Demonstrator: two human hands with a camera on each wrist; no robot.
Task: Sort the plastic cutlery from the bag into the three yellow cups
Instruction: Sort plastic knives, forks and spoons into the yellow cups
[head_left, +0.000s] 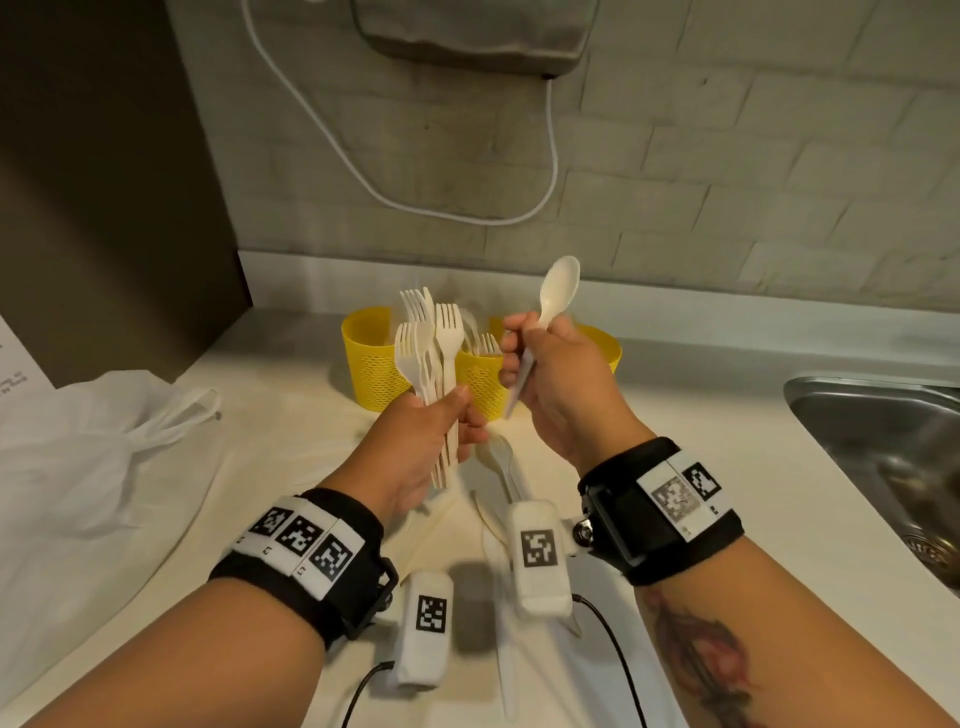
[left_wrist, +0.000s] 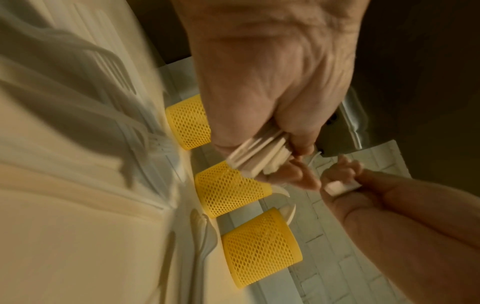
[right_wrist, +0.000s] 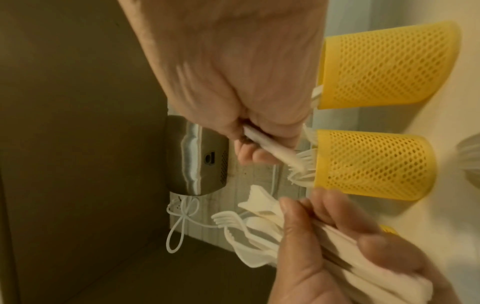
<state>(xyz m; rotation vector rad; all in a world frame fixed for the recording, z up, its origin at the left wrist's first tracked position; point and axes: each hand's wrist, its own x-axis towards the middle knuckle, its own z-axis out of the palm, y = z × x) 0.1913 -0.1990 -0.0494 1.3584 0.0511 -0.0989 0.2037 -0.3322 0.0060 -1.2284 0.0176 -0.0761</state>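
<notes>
While the head view takes in the whole pale table (head_left: 701, 426), from the steel sink (head_left: 883, 431) at its right edge to the white plastic bag (head_left: 78, 447) slumped at its left, only the wrist views set out the cups clearly. The left wrist view shows all three yellow mesh cups (left_wrist: 231, 189) in a row along the tiled wall, with pale cutlery tips poking from the nearer two; from the head the hands cover most of the row, and the right wrist view shows two cups fully, the third only as a sliver. That same right wrist view shows fork tines sticking out of the middle cup (right_wrist: 374, 164), which the head view barely shows.

The left hand (head_left: 431, 436) is wrapped round a bundle of white plastic forks (head_left: 436, 353), tines up, held in front of the cups. The right hand (head_left: 550, 374) grips a single white plastic spoon (head_left: 556, 291) by its handle, bowl raised above the cups. The right wrist view sees the handle crossing the curled fingers (right_wrist: 249, 154), but not the bowl.

More loose cutlery (head_left: 498, 462) lies on the table beneath the wrists, blurred in the left wrist view. A white cable (head_left: 550, 156) hangs on the wall.
</notes>
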